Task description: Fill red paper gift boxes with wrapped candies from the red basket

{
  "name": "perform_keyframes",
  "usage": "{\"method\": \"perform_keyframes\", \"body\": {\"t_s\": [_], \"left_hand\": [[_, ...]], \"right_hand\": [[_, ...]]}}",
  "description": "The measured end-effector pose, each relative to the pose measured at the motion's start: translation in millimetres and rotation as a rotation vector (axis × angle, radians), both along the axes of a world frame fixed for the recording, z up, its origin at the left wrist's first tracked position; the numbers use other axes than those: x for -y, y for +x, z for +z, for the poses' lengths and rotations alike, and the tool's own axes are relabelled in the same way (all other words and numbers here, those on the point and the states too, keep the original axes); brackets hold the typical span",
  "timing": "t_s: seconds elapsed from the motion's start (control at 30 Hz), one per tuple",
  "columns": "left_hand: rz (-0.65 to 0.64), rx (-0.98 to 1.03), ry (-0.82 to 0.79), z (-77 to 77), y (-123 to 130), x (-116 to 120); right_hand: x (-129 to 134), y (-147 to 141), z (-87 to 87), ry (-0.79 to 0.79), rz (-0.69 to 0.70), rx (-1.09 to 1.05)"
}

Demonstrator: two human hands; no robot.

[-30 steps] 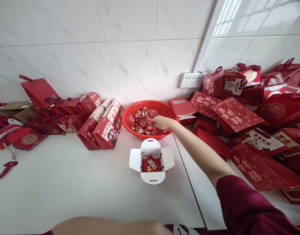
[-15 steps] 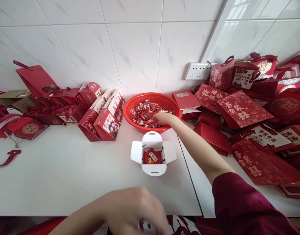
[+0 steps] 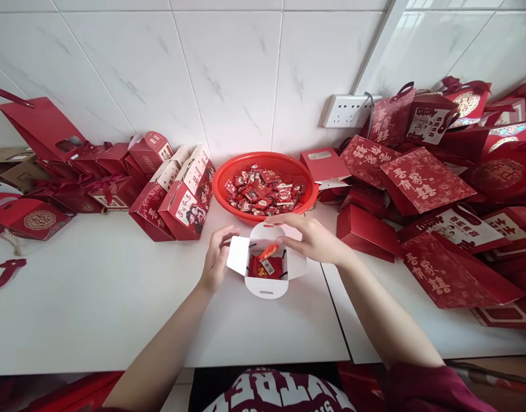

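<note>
A white-lined gift box (image 3: 268,289) stands on the table with its flaps spread, holding several red wrapped sweets (image 3: 263,269). Over its right side is my right hand (image 3: 312,237), fingers stretched out and apart. Just below those fingers a blurred red-orange sweet (image 3: 269,250) is in the air above the box's contents. My left hand (image 3: 215,257) is at the left flap, fingers loosely curved and apart; whether it touches the flap I cannot tell. Right behind the box, a red plastic basket (image 3: 222,200) holds many more wrapped sweets.
Red gift boxes (image 3: 183,212) stand to the left of the basket, with more boxes (image 3: 40,220) farther left. A heap of red gift boxes (image 3: 426,180) covers the right side. A power strip (image 3: 346,111) is against the tiled wall. A seam (image 3: 335,312) crosses the table.
My right hand has come out of the basket to above the gift box, where a sweet has left its fingers. My left hand has risen from the table's front edge to the left flap.
</note>
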State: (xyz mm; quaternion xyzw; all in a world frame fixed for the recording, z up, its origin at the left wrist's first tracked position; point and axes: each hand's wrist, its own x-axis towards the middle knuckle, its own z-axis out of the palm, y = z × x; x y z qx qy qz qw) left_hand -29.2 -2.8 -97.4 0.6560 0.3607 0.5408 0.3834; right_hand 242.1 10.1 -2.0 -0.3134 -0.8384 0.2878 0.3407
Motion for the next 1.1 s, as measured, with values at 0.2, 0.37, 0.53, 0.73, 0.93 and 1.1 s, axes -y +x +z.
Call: {"method": "perform_keyframes", "body": {"t_s": [0.2,0.37,0.53,0.73,0.93,1.1], "left_hand": [[0.048,0.122,-0.262,-10.2,11,3],[-0.02,0.037,-0.229,-17.5,18,8],[-0.223,0.017,-0.151,-14.2,21,11],[-0.295,-0.005,-0.182,-10.0,24,13],[-0.263,-0.148,-0.122,-9.1,22,10],[-0.242,-0.199,-0.089,-5.3,22,9]], "right_hand": [[12,25,-43.4,-0.015,-0.356,-0.205],[20,46,-65.4,-0.25,-0.216,-0.126],[24,41,-63.5,-0.367,-0.003,0.04],[24,23,-71.6,-0.204,-0.124,-0.135],[27,19,-71.8,-0.119,-0.012,-0.077],[25,17,-73.0,-0.054,0.098,0.012]]}}
